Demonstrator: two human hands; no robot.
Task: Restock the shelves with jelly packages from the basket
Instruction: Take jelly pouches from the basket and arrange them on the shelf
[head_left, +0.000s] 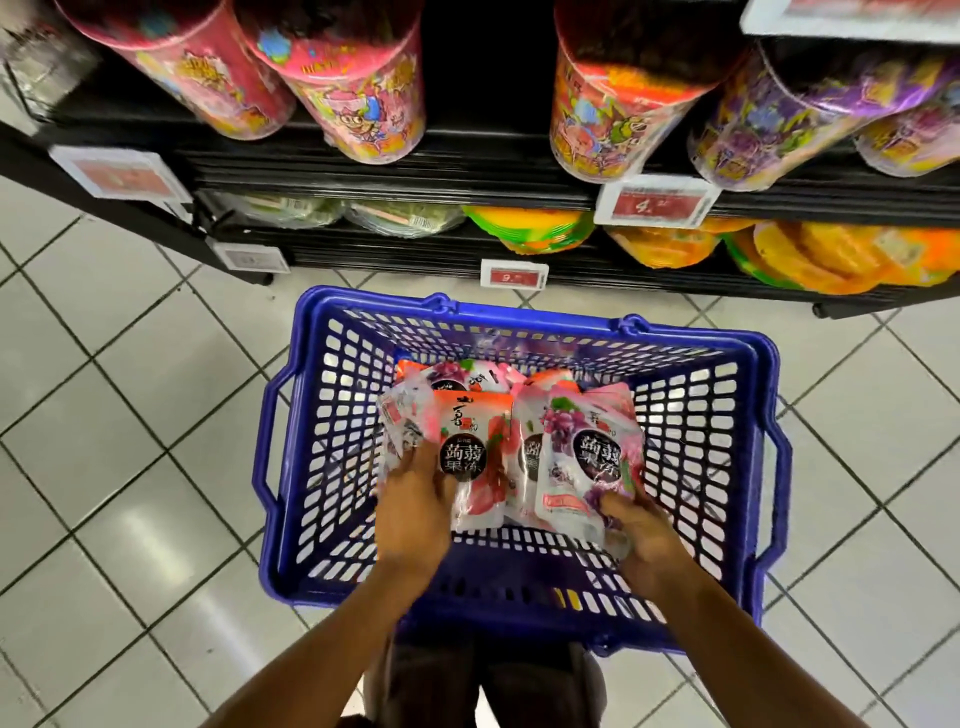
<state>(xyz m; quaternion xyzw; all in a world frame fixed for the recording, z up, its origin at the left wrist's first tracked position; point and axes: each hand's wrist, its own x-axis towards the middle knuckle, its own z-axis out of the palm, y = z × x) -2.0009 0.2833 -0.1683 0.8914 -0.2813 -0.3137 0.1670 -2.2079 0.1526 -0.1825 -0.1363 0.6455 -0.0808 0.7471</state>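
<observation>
Both hands apparently grip jelly packages (blue basket, shelves beyond).

Both hands (left, right) grasp jelly packages inside the blue basket.

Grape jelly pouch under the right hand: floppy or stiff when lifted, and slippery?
Probably floppy: the grape jelly pouch looks like a soft film bag, creased and bulging where the right hand grips its lower edge. Likely somewhat slippery, since the film is glossy with glare. It seems unlikely to roll, as it lies flat against neighbouring pouches in the blue basket.
</observation>
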